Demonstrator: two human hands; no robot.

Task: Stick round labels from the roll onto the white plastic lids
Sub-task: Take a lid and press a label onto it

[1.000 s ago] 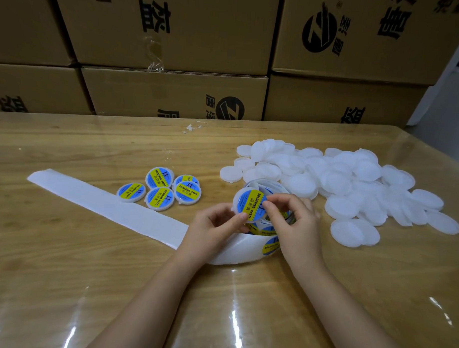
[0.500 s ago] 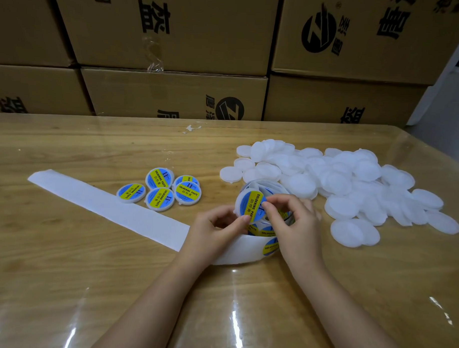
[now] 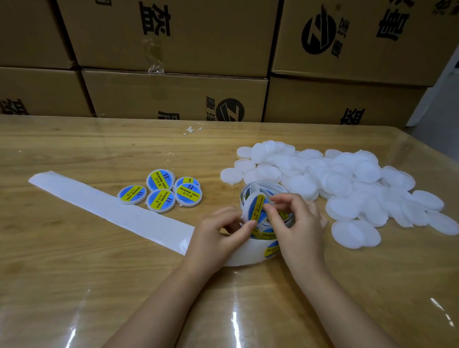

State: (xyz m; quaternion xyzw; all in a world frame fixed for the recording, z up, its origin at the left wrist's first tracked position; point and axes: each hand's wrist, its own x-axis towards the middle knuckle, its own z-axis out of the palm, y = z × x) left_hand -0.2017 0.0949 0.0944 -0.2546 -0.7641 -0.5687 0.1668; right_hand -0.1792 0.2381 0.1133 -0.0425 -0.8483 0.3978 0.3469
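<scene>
Between the two hands stands one round label (image 3: 257, 210), blue with a yellow band, tilted up on edge just in front of the roll (image 3: 264, 187). The right hand (image 3: 298, 228) pinches its upper right edge with curled fingers (image 3: 275, 201). The left hand (image 3: 218, 234) has its own fingers (image 3: 243, 230) curled to the lower edge and grips it from below. A white margin shows along the label's left side; I cannot tell whether that is a lid beneath it or backing paper.

The roll sits loosely coiled on the bench (image 3: 63, 272), close against the near edge of the heap of bare lids, with more printed labels showing on its nearer turns. From under the left hand a stripped backing strip (image 3: 105, 208) runs away to the left. Just beyond the strip lie five labelled lids (image 3: 161, 195) in a tight cluster, some overlapping.

To the right, the bare white lids (image 3: 340, 183) are piled too thickly to count. By that showing the job is barely begun: five done, one label in hand, and nearly the whole heap left. Cardboard boxes (image 3: 173, 99) stand stacked behind the bench.
</scene>
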